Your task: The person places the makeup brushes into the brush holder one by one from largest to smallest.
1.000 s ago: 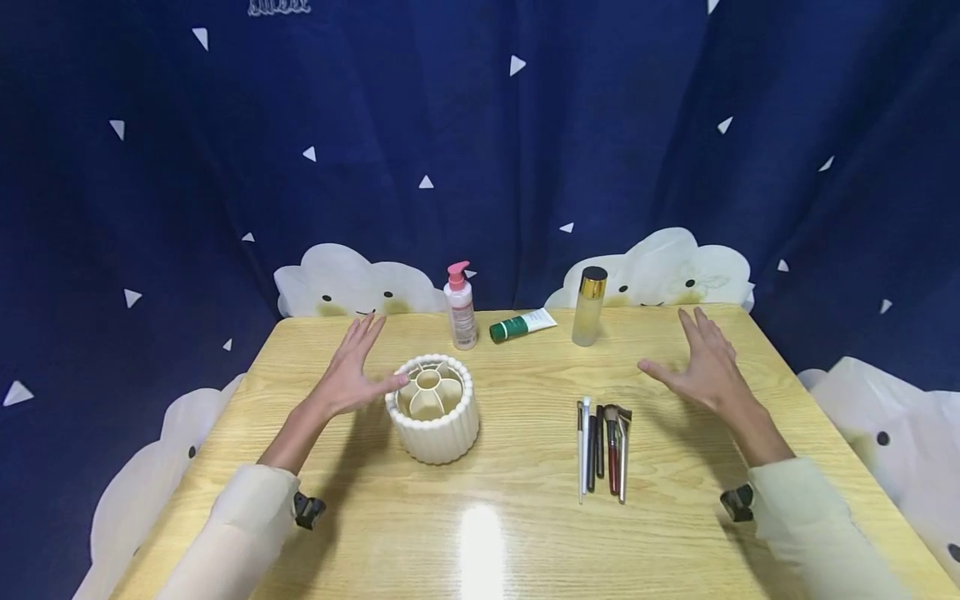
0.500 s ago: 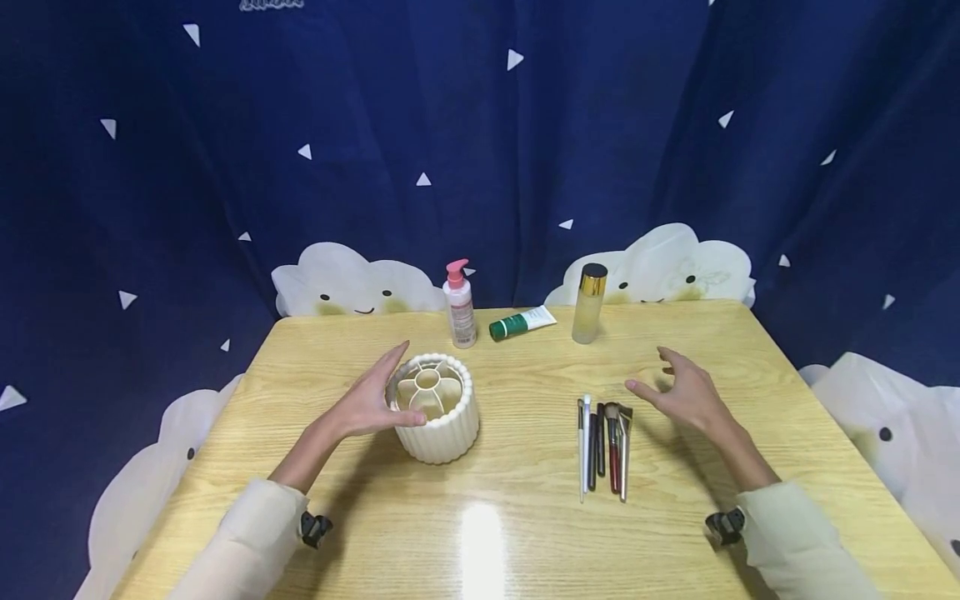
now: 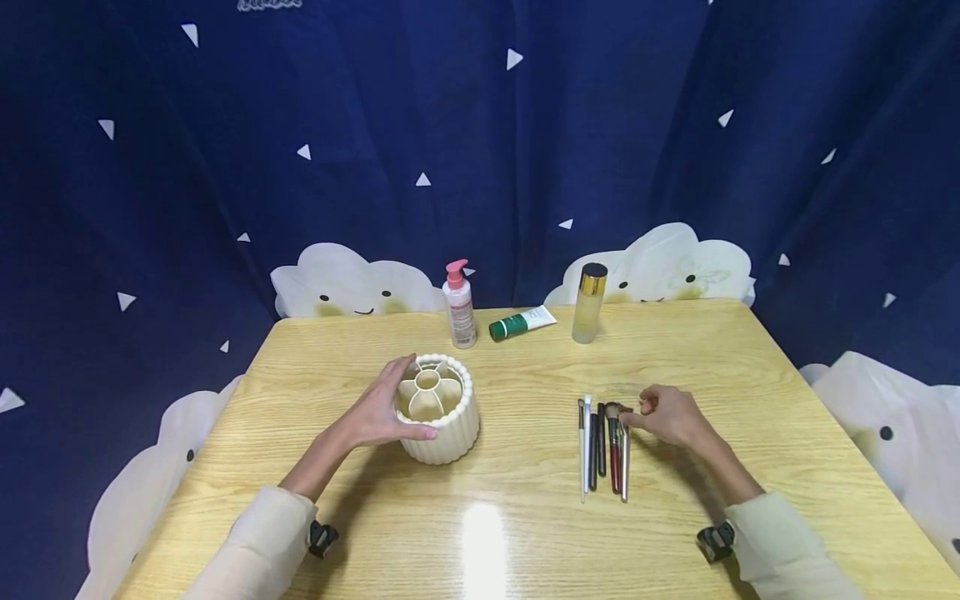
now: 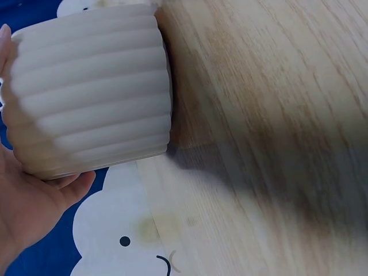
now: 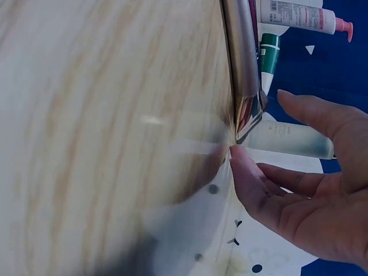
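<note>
Left hand (image 3: 378,412) is gripping the white fluted holder (image 3: 448,435), thumb lying across its front wall, fingers wrapping round the far side at about 11 o'clock. Holder is standing upright on the surface (image 3: 517,392), left of centre. Brushes are lying in a row at roughly its 3 to 4 o'clock. Right hand (image 3: 670,414) is hovering at the row's 1 to 2 o'clock corner, thumb and forefinger bending apart round the head end of the silver-handled brush (image 3: 626,471); not closing on it, and contact I'm not able to tell.

Risks, judging from here: fingertips could be pinching bristles instead of handle, as they're sitting right at the head, so the brush could be twisting or slipping. The red-handled brush (image 3: 615,468) is lying just beside it at 9 o'clock, so a wide pinch could be catching both or rolling the neighbours. Left hand is gripping high near the rim, so a sideways push could be tipping the holder or sliding it toward the pump bottle (image 3: 461,315) at its 12 to 1 o'clock.
</note>
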`<move>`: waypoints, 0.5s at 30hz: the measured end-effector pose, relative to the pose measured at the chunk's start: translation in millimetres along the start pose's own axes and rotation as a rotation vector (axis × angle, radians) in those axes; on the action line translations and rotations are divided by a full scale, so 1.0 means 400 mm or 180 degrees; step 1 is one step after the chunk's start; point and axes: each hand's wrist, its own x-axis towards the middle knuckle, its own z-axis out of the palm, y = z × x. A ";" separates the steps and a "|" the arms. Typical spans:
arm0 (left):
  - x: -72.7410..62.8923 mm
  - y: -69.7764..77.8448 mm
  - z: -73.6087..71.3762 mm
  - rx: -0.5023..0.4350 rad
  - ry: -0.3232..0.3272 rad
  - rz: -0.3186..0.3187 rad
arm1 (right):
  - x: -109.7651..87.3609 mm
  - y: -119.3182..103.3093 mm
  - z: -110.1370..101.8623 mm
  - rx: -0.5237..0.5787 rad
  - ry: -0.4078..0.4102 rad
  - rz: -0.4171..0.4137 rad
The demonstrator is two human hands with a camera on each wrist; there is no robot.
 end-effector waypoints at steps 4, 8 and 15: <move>0.000 -0.004 0.000 0.0024 0.0035 -0.0002 | -0.005 -0.002 0.005 0.0172 -0.0085 0.0071; -0.001 -0.005 0.000 0.0026 0.0056 -0.0003 | -0.007 -0.004 0.017 0.0297 -0.0087 0.0168; -0.003 0.004 0.000 0.0009 0.0012 -0.0027 | -0.003 -0.008 0.033 0.0310 -0.0014 0.0202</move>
